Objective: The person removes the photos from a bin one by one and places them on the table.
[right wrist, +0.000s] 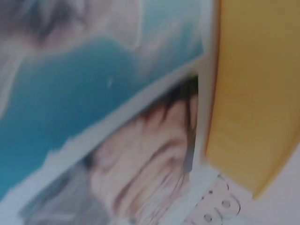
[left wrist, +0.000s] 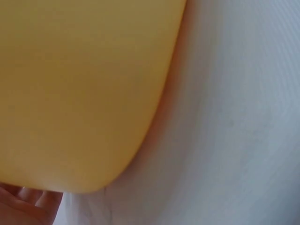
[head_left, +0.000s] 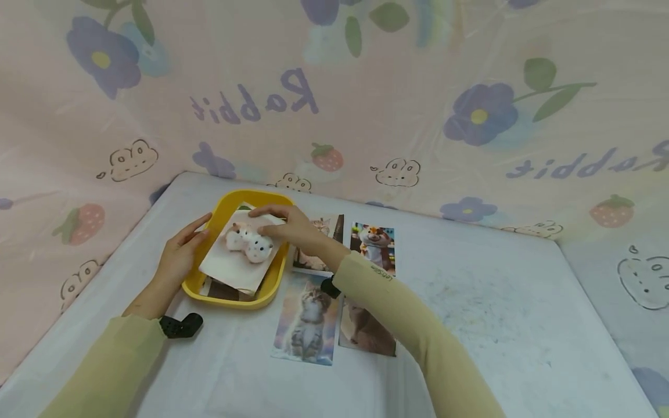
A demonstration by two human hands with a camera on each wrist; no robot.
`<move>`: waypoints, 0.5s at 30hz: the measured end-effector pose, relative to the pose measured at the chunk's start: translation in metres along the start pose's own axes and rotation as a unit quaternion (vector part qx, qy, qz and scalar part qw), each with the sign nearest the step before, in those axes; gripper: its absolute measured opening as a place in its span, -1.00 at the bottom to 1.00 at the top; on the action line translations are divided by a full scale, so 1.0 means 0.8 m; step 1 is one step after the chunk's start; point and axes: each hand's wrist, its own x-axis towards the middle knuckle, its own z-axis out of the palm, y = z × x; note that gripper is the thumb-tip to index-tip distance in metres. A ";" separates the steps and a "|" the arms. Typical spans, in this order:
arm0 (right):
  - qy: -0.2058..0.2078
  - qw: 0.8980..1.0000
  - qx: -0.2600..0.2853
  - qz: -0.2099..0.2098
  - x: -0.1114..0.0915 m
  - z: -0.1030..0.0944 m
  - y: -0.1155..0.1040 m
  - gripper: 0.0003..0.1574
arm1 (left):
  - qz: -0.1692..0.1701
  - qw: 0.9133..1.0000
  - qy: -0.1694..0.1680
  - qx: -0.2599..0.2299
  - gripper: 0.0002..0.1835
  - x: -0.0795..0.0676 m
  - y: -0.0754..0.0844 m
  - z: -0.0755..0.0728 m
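Observation:
A yellow tray (head_left: 225, 303) stands on the left of the table, holding a stack of photo cards. The top card (head_left: 222, 264) is pale and pictures two white spotted, hamster-like figures. My left hand (head_left: 176, 258) rests along the tray's left side with its fingers stretched out by the rim. In the left wrist view a few fingers (left wrist: 33, 206) show beside the tray wall (left wrist: 79, 108). My right hand (head_left: 298, 229) reaches over the tray's right rim, and its spread thumb and fingers touch the top card's face. Whether any fingertip is under the card is hidden.
Right of the tray lie several photos: a grey kitten (head_left: 308, 325), an orange and white animal (head_left: 375, 241), a peach-toned one (head_left: 308, 260) and a brownish one (head_left: 368, 331), partly covered by my right sleeve. A patterned curtain (head_left: 345, 128) hangs behind the white table (head_left: 481, 290).

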 end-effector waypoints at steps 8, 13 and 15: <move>0.042 0.999 0.000 -0.029 -0.028 -0.048 0.011 -0.57 | -0.007 1.000 -0.005 0.009 -0.45 0.001 -0.001 0.003; 0.040 0.999 -0.008 -0.018 -0.051 -0.077 0.019 -0.54 | -0.008 1.000 0.006 0.024 -0.44 -0.001 -0.001 0.000; 0.044 0.999 -0.007 -0.011 -0.060 -0.088 0.023 -0.53 | 0.002 1.000 0.006 0.024 -0.44 -0.001 -0.001 -0.001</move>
